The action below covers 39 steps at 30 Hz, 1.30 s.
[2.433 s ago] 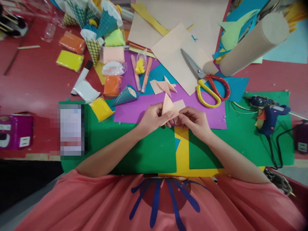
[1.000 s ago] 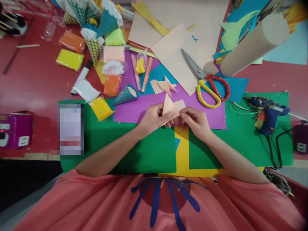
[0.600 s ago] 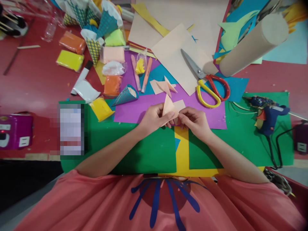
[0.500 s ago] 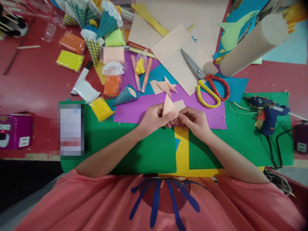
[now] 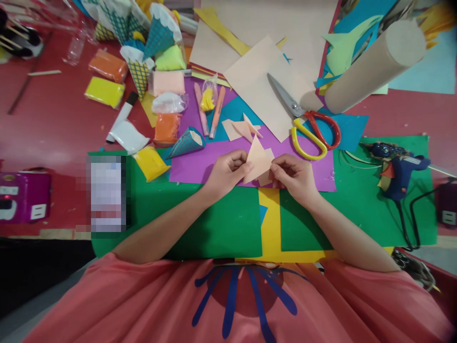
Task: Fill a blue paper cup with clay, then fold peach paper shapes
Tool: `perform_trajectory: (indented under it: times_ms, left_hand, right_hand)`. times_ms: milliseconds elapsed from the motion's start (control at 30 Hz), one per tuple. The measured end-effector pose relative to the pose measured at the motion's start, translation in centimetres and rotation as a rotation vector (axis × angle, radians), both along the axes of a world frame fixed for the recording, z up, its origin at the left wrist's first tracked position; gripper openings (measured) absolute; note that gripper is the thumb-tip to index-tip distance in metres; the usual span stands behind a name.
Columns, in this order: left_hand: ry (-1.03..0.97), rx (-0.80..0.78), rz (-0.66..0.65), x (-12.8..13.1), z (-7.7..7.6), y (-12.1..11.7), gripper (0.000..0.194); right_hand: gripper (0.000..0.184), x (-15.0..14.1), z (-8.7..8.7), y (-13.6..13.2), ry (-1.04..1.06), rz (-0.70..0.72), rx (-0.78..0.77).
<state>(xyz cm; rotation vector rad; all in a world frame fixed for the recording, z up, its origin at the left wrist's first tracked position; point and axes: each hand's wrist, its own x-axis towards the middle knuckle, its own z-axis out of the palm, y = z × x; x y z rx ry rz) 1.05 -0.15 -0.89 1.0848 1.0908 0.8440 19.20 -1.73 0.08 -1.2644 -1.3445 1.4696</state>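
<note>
A small peach triangle of paper (image 5: 257, 162) is stretched between both hands, above a purple sheet (image 5: 200, 164). My left hand (image 5: 230, 169) pinches its left edge between thumb and fingers. At its right corner, my right hand (image 5: 291, 176) is closed in a pinch. Another pale paper piece (image 5: 266, 178) shows under the triangle; whether it is held I cannot tell. Just beyond lie peach paper scraps (image 5: 243, 127). Scissors (image 5: 298, 112) with one red and one yellow handle rest past my right hand.
A blue glue gun (image 5: 398, 176) lies on the green sheet (image 5: 342, 219) at the right, its cord trailing down. Bagged clay packs (image 5: 167, 127), a patterned paper cone (image 5: 187, 143) and a marker (image 5: 123, 114) are at the left. A large cardboard tube (image 5: 371, 71) lies at the upper right.
The triangle has turned to face up more flatly between the hands. My right hand has shifted slightly right, and my left fingers have moved along the paper's edge.
</note>
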Motion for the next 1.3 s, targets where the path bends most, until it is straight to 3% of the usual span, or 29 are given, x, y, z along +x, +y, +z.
perform_trajectory:
  times_ms: [267, 600, 1300]
  left_hand:
    - [0.05, 0.13, 0.063, -0.34, -0.41, 0.4, 0.025]
    - [0.047, 0.238, 0.1, -0.27, -0.34, 0.28, 0.024]
    - [0.117, 0.231, 0.183, -0.45, -0.47, 0.48, 0.027]
  right_hand:
    - [0.015, 0.17, -0.14, 0.28, 0.015, -0.006, 0.02]
    - [0.013, 0.12, -0.33, 0.26, 0.003, 0.01, 0.036]
    - [0.012, 0.19, -0.31, 0.26, -0.05, 0.071, 0.022]
